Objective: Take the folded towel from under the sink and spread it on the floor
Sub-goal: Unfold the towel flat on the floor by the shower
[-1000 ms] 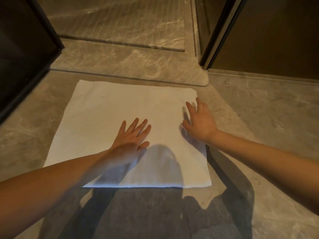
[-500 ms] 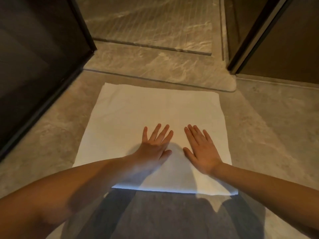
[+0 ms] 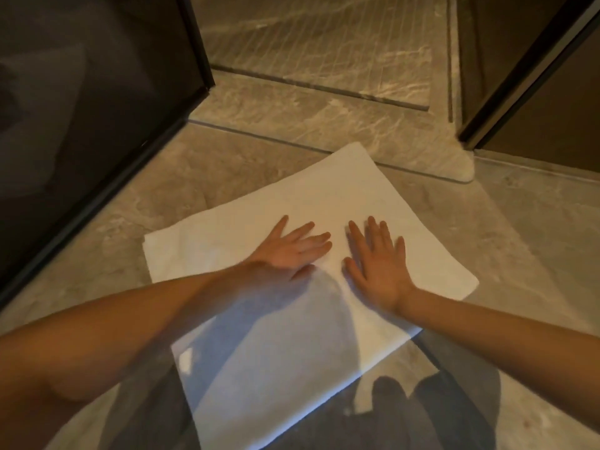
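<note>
Nearest to me, my own shadow (image 3: pixel 259 358) falls across the near end of the towel (image 3: pixel 324 196) and onto the floor (image 3: pixel 207 177) in front of it. Both my bare forearms reach forward over that shaded part, the left one from the lower left and the right one from the right edge.

The white towel lies opened out flat on the grey marbled floor, turned at an angle so one corner points away from me and another sits to my right.

My left grip (image 3: pixel 289 251) lies palm down on the cloth near its middle, fingers straight and spread apart, clamped on nothing. My right grip (image 3: pixel 378 267) lies just beside it, also flat on the towel, fingers straight and fanned. The two are close but not touching.

Beyond the towel's far corner a raised marble sill (image 3: pixel 324 125) crosses the floor, with a ribbed stone area (image 3: pixel 324 43) behind it. A dark glass panel (image 3: pixel 81 108) in a black frame stands along my left. A dark door frame (image 3: pixel 519 79) slants up at the far right, near the rounded end of the sill.
</note>
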Demonstrator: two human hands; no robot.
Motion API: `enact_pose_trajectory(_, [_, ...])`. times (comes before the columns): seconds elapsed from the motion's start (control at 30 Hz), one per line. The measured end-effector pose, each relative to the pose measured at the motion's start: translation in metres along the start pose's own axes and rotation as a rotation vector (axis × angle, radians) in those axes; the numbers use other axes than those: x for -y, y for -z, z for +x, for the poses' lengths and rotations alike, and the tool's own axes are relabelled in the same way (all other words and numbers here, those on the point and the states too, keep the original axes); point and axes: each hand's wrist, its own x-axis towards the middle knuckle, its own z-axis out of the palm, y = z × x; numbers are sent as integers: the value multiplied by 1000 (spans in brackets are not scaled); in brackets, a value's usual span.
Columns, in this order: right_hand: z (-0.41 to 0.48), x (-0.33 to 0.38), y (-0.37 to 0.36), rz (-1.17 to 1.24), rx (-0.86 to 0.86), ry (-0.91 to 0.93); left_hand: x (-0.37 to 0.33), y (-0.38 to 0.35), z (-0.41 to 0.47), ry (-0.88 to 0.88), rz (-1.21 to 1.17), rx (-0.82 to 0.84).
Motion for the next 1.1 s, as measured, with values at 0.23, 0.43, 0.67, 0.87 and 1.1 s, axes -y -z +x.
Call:
enact_pose_trajectory(0.23, [-16, 24, -36, -184, 87, 64, 34, -28, -40, 138, -77, -19])
enact_pose_trajectory(0.43, [29, 15, -25, -197, 121, 331, 25, -46, -70, 343, -12, -72])
enact_pose_trajectory(0.67, [89, 30, -13, -277, 132, 543, 37, -49, -89, 514, -37, -62])
enact_pose_trajectory(0.87, [138, 70, -7, -298, 135, 648, 63, -44, -109, 653, -56, -70])
enact_pose_trajectory(1.1, [167, 100, -4, -305, 126, 729, 87, -47, -125, 712, -38, -73])
